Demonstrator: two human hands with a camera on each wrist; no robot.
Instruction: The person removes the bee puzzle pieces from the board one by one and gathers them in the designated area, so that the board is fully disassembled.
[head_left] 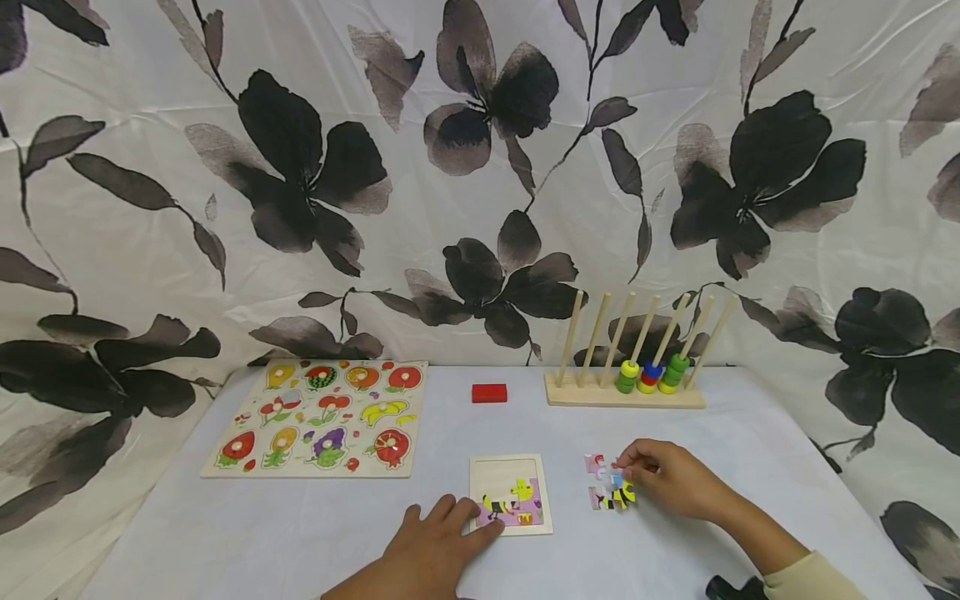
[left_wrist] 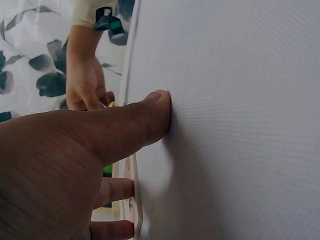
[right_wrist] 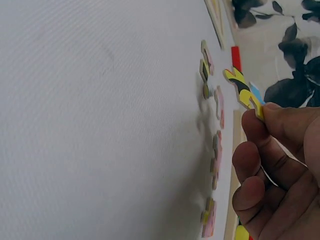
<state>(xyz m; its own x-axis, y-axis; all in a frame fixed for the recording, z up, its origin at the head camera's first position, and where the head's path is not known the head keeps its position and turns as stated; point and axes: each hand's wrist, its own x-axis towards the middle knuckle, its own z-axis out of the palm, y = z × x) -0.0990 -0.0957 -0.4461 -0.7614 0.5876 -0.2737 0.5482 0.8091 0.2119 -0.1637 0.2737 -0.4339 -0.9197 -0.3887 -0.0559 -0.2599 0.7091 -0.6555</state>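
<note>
Under my left hand (head_left: 435,546) lies a small wooden puzzle tray (head_left: 491,477), partly filled with pink and yellow jigsaw pieces (head_left: 525,500). The fingertips rest on its left edge, and the hand is spread with the thumb extended. To the right of the tray, my right hand (head_left: 663,475) pinches a yellow-and-black puzzle piece (right_wrist: 241,89) between thumb and finger, held up off the table in the right wrist view. Loose puzzle pieces (head_left: 596,463) lie beside and below this hand; several pieces (right_wrist: 219,106) stand out in a row on the cloth in the right wrist view.
A wooden board with fruit pictures (head_left: 292,463) lies at the back left. Behind the tray sits a red block (head_left: 489,393). At the back right stands a peg rack (head_left: 585,398) with coloured rings on some pegs. A patterned cloth (head_left: 480,208) hangs behind the table.
</note>
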